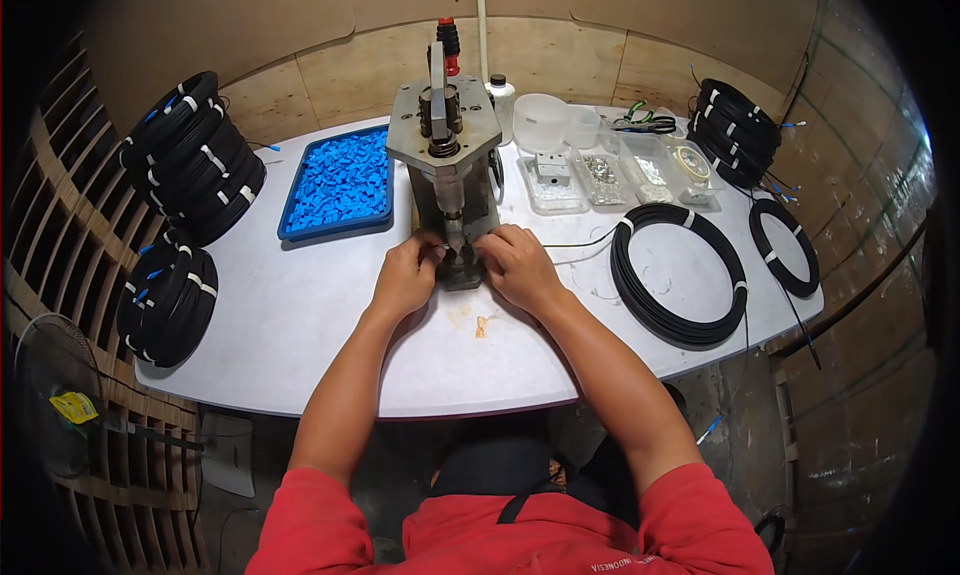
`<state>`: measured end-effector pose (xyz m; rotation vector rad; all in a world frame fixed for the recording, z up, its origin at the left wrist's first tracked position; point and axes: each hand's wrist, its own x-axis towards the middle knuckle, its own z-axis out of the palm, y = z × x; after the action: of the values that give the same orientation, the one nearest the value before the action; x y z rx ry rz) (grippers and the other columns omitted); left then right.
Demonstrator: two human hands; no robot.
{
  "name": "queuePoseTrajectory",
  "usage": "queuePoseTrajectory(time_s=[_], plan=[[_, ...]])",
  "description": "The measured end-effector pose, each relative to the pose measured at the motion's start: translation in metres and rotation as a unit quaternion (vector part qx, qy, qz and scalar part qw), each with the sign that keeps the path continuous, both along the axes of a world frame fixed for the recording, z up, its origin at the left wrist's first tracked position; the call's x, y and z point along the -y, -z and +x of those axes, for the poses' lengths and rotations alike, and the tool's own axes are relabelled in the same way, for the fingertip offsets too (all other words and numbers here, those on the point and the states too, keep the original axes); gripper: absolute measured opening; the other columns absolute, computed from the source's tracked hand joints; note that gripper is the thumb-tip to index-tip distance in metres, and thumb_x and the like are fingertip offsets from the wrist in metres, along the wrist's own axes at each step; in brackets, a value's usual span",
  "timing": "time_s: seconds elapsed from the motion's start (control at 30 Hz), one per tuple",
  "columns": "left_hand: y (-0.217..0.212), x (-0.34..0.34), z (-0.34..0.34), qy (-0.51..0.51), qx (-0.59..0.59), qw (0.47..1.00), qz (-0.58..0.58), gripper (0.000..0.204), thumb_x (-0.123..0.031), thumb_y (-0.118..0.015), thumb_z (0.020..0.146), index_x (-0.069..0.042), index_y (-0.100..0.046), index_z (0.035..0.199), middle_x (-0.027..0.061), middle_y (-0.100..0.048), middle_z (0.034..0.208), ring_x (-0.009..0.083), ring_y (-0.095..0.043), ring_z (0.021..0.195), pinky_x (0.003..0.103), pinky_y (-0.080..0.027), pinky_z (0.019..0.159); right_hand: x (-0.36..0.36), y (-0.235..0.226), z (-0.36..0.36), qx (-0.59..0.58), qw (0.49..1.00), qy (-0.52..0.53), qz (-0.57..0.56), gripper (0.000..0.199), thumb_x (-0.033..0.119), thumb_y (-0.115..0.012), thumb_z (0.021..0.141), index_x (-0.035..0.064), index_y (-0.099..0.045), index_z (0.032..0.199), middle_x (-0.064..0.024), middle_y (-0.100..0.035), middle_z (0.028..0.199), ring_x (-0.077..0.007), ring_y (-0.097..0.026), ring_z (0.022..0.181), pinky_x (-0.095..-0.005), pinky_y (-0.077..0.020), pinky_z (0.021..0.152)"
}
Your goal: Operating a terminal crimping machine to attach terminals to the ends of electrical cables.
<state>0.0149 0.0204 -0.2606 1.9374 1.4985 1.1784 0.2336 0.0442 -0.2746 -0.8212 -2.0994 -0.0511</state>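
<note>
A grey metal hand press [447, 140] with a red-tipped lever stands at the middle of the white table [300, 325]. My left hand [408, 273] and my right hand [515, 263] meet at the press base, fingers pinched around a small part under the ram. What exactly each hand grips is hidden by the fingers. A thin cable runs from my right hand toward a large black cable coil [680, 275] lying flat on the right.
A blue tray [340, 182] of small blue parts sits left of the press. Clear plastic boxes [600, 175], a white cup and a bottle stand behind. Stacks of black coils [190, 155] lean at the left edge, more coils [738, 130] at the right.
</note>
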Motion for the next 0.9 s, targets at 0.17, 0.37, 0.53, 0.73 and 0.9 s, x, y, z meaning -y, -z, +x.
queuePoseTrajectory(time_s=[0.17, 0.37, 0.53, 0.73, 0.9], plan=[[-0.0002, 0.0003, 0.0011, -0.004, -0.002, 1.0, 0.0, 0.018, -0.011, -0.062, 0.096, 0.001, -0.068, 0.107, 0.0215, -0.073, 0.088, 0.0323, -0.073, 0.079, 0.04, -0.055, 0.076, 0.0018, -0.0014, -0.0006, -0.008, 1.0, 0.0, 0.009, 0.026, 0.0, -0.07, 0.078, 0.0077, -0.07, 0.103, -0.0088, -0.065, 0.097, -0.0297, -0.063, 0.089, -0.0393, -0.0496, 0.081], [0.0003, -0.0008, 0.0006, -0.004, -0.001, 1.0, 0.001, 0.018, -0.011, -0.062, 0.096, 0.001, -0.068, 0.107, 0.0219, -0.073, 0.087, 0.033, -0.072, 0.079, 0.04, -0.055, 0.076, 0.0007, -0.0017, -0.0006, -0.003, 1.0, 0.004, 0.009, 0.026, 0.0, -0.071, 0.078, 0.0077, -0.071, 0.103, -0.0088, -0.065, 0.097, -0.0294, -0.063, 0.089, -0.0391, -0.05, 0.082], [0.0022, -0.0023, -0.0004, -0.005, -0.004, 1.0, 0.0, 0.018, -0.012, -0.062, 0.096, 0.001, -0.068, 0.108, 0.0221, -0.073, 0.087, 0.0333, -0.072, 0.079, 0.04, -0.055, 0.076, 0.0007, -0.0014, -0.0009, -0.001, 1.0, 0.006, 0.011, 0.026, 0.0, -0.071, 0.078, 0.0076, -0.071, 0.104, -0.0088, -0.065, 0.097, -0.0292, -0.064, 0.089, -0.0393, -0.0501, 0.082], [0.0029, -0.0026, -0.0004, -0.004, 0.004, 1.0, 0.002, 0.018, -0.012, -0.062, 0.096, 0.001, -0.068, 0.107, 0.0221, -0.073, 0.087, 0.0335, -0.072, 0.079, 0.04, -0.055, 0.076, 0.0003, -0.0003, -0.0017, -0.013, 1.0, 0.002, 0.014, 0.026, 0.001, -0.07, 0.077, 0.0098, -0.072, 0.101, -0.0072, -0.063, 0.094, -0.0289, -0.062, 0.088, -0.0398, -0.0478, 0.081], [0.0046, -0.0027, -0.0012, -0.008, 0.003, 1.0, 0.009, 0.019, -0.012, -0.063, 0.096, 0.001, -0.069, 0.107, 0.022, -0.073, 0.087, 0.0341, -0.072, 0.079, 0.04, -0.055, 0.076, 0.0016, -0.0011, -0.0027, -0.017, 1.0, 0.003, 0.01, 0.025, 0.001, -0.07, 0.079, 0.0102, -0.074, 0.101, -0.0068, -0.063, 0.094, -0.0283, -0.062, 0.089, -0.0394, -0.0473, 0.081]])
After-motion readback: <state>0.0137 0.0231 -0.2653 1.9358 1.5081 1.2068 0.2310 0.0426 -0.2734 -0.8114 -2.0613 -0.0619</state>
